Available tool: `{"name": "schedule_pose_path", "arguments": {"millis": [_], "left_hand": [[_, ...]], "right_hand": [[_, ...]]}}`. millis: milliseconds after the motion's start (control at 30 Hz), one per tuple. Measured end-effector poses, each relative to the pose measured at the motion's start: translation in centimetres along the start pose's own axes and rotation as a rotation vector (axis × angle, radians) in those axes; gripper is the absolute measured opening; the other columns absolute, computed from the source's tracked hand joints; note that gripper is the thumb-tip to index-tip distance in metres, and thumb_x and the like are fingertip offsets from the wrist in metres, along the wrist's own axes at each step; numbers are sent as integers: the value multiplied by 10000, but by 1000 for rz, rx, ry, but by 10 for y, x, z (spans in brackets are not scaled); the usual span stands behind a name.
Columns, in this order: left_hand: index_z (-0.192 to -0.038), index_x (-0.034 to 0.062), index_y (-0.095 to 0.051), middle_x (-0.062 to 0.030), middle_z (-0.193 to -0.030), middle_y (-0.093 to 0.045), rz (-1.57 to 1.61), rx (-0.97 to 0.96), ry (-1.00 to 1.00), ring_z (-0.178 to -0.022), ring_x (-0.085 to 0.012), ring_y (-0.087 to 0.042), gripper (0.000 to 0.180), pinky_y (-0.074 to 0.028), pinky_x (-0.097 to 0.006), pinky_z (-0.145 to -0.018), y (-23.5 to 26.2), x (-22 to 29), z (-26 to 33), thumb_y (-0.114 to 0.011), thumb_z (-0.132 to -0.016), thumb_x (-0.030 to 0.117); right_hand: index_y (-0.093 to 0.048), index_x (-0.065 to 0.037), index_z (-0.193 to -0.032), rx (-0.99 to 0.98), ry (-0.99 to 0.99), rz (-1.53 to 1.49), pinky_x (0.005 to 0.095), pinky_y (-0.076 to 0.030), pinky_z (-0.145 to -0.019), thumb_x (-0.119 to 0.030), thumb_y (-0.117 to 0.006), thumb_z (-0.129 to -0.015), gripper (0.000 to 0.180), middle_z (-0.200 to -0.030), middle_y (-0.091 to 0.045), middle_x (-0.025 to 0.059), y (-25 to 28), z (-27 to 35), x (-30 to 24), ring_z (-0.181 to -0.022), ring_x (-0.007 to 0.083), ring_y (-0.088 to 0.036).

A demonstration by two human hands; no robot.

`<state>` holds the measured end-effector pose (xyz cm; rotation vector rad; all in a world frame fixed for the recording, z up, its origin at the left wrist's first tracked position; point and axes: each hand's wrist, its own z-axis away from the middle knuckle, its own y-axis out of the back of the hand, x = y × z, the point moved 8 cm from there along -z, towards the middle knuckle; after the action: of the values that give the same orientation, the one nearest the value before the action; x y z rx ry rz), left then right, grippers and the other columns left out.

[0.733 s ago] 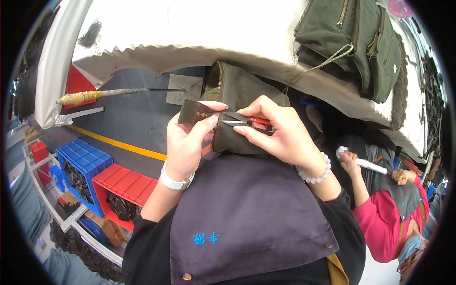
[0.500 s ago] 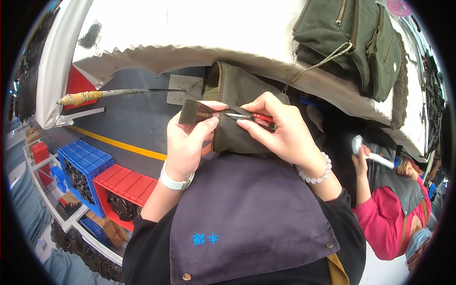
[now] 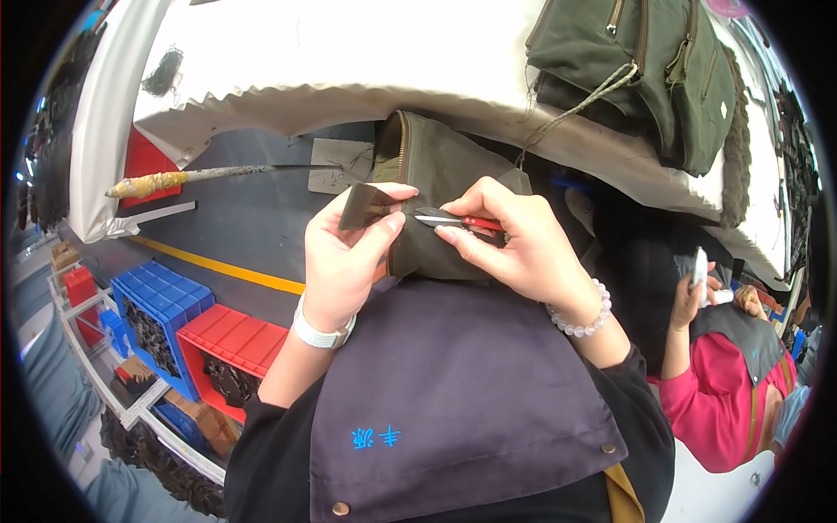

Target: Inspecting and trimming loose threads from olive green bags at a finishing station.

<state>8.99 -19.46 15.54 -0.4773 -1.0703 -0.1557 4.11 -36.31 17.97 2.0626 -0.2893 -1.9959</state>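
Note:
An olive-green garment [image 3: 449, 161] with a brass zipper [image 3: 403, 150] along its left edge lies over my lap, under both hands. My left hand [image 3: 344, 257] is closed on the zippered edge, with thumb and fingertips pinching it. A folded dark-green flap [image 3: 357, 207] sticks out beside those fingers. In my right hand [image 3: 527, 248] are small red-handled scissors [image 3: 479, 223], gripped between thumb and fingers. Their pointed blades are aimed left, close to my left fingertips. I cannot make out any thread at the tips.
A white-covered table [image 3: 349, 52] stands ahead, with a green zippered garment [image 3: 628, 78] at its right. A long yellow-handled tool [image 3: 148, 183] juts out left. Blue [image 3: 161, 283] and red [image 3: 231, 331] crates sit at the left. A co-worker in a pink sleeve [image 3: 702, 392] works at the right.
The scissor blades now lie nearly together and more fully in view over the cloth. The flap by my left hand has turned slightly. The co-worker's hand and white item have moved.

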Motion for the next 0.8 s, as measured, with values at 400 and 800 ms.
{"name": "schedule_pose_path", "arguments": {"millis": [400,800], "left_hand": [[-1212,-30,-664,-55,-1136,-688,-47,-5,-20,-993,-76,-612,250,-491,-235,-913,-5,2,0,-630,-965,-37],[-1205,-30,-668,-57,-1139,-691,-54,14,6,-967,-63,-603,243,-489,-227,-887,-1,-4,-1,-630,-965,-30]], "right_hand": [[-616,-32,-977,34,-3,53,330,-510,-594,-166,-757,-877,219,-762,-661,111,6,1,-2,-660,256,-682],[-608,-30,-932,55,68,122,324,-550,-610,-159,-755,-883,201,-803,-708,113,3,1,-6,-721,255,-723]]}}
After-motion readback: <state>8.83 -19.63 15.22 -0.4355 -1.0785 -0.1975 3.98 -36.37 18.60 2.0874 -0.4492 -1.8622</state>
